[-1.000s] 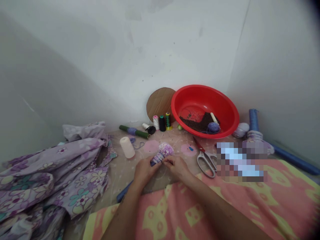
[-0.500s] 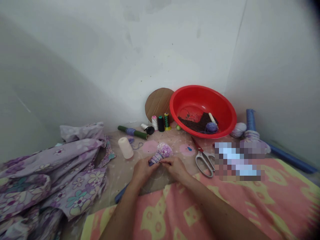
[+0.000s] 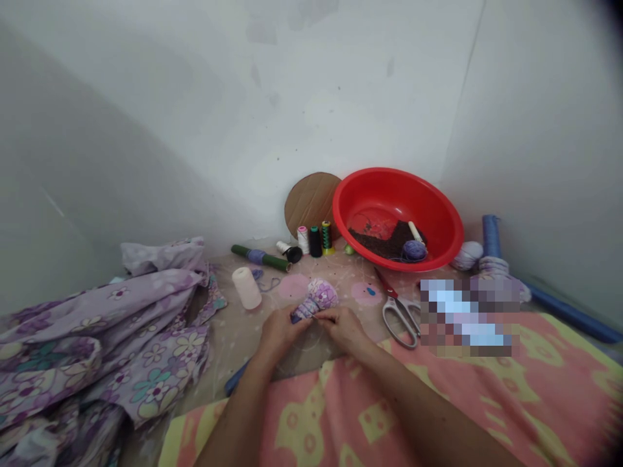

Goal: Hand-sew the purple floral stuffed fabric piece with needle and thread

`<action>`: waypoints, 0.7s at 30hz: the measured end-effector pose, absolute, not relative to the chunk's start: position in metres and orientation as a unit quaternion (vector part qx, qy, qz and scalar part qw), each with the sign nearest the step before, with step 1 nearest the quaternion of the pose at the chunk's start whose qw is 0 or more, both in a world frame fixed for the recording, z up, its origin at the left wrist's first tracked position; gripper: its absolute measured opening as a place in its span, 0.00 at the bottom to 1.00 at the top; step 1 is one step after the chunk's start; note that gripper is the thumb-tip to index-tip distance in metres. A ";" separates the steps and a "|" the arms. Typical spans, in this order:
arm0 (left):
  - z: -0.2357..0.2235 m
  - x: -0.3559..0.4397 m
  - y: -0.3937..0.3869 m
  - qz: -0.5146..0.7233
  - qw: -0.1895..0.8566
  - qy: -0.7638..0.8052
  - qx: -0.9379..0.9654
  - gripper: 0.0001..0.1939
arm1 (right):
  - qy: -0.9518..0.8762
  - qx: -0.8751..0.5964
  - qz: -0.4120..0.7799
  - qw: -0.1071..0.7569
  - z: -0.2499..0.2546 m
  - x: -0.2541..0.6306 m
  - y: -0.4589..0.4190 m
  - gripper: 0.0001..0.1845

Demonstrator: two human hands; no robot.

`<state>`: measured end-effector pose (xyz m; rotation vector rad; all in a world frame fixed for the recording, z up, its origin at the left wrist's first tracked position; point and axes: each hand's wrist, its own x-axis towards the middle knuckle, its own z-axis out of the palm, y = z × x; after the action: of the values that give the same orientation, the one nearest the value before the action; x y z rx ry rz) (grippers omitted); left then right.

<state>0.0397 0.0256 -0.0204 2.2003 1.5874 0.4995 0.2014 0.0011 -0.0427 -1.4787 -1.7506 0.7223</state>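
Observation:
In the head view, my left hand (image 3: 279, 334) is closed around the neck of a floral cloth-headed stick (image 3: 323, 295). Its round lilac end points away from me, with cord wound about the neck. A blue shaft (image 3: 235, 380) shows below my left forearm and appears to belong to it. My right hand (image 3: 344, 328) is closed in a pinch right beside the wound neck, on what looks like a thin pale thread (image 3: 314, 316). My fingers hide most of the thread. Scissors (image 3: 402, 319) with grey handles lie to the right of my right hand.
A white thread cone (image 3: 246, 288) stands left, before a green tube (image 3: 260, 257). Several thread spools (image 3: 315, 241) stand by a cardboard disc (image 3: 309, 198). A red basin (image 3: 452, 224) holds purple yarn (image 3: 414, 250). Floral fabric (image 3: 150, 363) lies left, a pink-yellow cloth (image 3: 335, 415) in front.
The whole view has shifted slightly. Both hands stay at the neck of the cloth-headed stick, and my right-hand fingers have moved only a little, still pinched.

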 end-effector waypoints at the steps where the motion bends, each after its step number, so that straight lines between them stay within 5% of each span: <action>1: -0.021 0.039 0.026 0.182 0.194 0.562 0.783 0.23 | -0.679 -0.574 0.281 0.361 -0.043 0.201 0.001 0.14; 21: -0.022 0.036 0.030 0.205 0.268 0.534 0.775 0.20 | -0.692 -0.547 0.296 0.367 -0.048 0.204 0.002 0.15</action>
<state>0.0356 0.0301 -0.0218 2.0904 1.4409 0.5539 0.2037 0.0020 -0.0477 -1.4064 -1.7780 0.7596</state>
